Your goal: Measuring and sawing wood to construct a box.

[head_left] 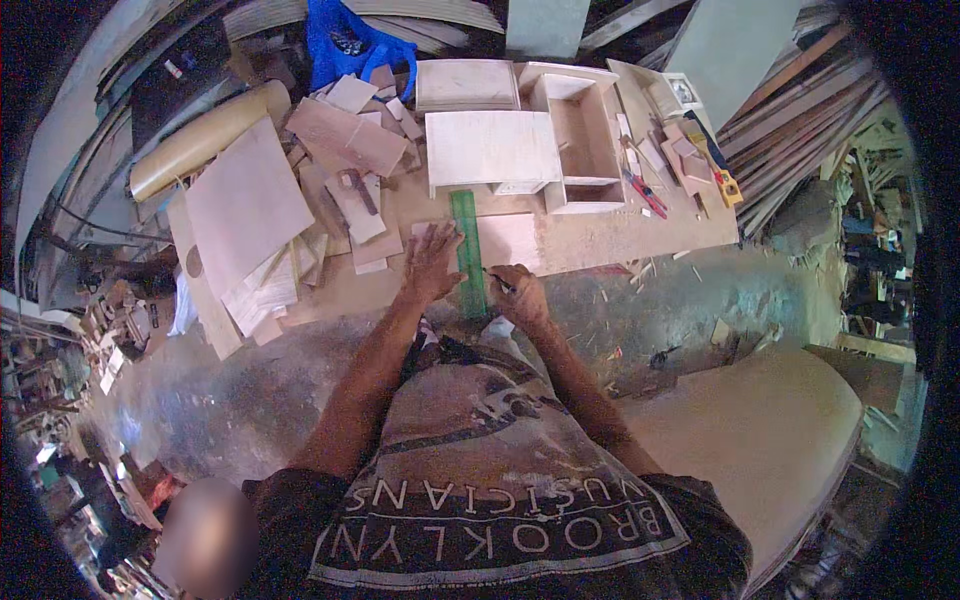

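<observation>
My left hand (433,260) lies with fingers spread on a small board, pressing along the left side of a green translucent ruler (467,240). The ruler runs from near the white cabinet piece to the bench's front edge, over a pale pink wooden board (508,238). My right hand (515,295) grips a dark pencil or pen (496,279), its point at the ruler's right edge near the lower part of the board. The exact contact of the tip is too small to tell.
The workbench (620,240) carries white wooden cabinet pieces (488,145), pliers with red handles (645,195), a yellow tool (727,185), a paper roll (205,140), a blue bag (350,40) and several offcuts (345,140). Stacked planks stand behind. A large curved board (740,450) is at lower right.
</observation>
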`<state>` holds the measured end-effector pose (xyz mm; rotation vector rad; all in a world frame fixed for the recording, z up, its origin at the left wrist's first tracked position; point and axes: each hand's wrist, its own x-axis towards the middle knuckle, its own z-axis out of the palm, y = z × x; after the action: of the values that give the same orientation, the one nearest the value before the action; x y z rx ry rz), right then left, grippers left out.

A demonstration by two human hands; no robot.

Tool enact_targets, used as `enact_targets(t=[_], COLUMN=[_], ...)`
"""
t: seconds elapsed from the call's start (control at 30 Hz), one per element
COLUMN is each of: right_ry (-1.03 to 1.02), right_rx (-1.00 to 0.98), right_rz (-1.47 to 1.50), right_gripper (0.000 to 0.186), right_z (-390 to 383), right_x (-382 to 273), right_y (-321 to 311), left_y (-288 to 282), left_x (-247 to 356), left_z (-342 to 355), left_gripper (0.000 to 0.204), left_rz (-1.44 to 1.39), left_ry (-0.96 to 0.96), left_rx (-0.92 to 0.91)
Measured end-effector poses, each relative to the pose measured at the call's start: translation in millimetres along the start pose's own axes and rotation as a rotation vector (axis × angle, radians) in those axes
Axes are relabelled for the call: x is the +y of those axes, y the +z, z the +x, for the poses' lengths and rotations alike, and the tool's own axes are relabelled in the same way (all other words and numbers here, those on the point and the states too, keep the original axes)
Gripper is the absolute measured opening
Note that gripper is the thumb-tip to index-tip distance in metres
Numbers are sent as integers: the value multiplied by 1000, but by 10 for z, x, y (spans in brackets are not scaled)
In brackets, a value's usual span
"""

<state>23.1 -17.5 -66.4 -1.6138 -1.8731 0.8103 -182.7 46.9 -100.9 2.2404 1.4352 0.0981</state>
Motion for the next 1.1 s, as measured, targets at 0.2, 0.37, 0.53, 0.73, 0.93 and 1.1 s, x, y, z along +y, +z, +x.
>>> enact_targets(t=[0.2,0.37,0.53,0.73,0.93,1.1], right_ry=[-54,-68,-178,-199,-100,-175], right_rx=[-11,45,155,112,51,96], right_rz=[5,109,64,77,99,83], right_gripper=[27,22,19,24,26,26], right_z=[-18,230,715,940,863,827], right_x=[85,83,308,375,315,268], right_y=[77,40,135,118,69,57], left_y=[-19,47,47,153,161,131], left_x=[4,-60,-38,-112,-138,-141], left_z=[-4,-38,-23,-21,2,4], left_gripper=[83,82,83,85,86,85], left_rz=[35,43,57,74,56,54], left_ry=[-10,40,57,84,58,39], left_rx=[0,53,65,117,77,18])
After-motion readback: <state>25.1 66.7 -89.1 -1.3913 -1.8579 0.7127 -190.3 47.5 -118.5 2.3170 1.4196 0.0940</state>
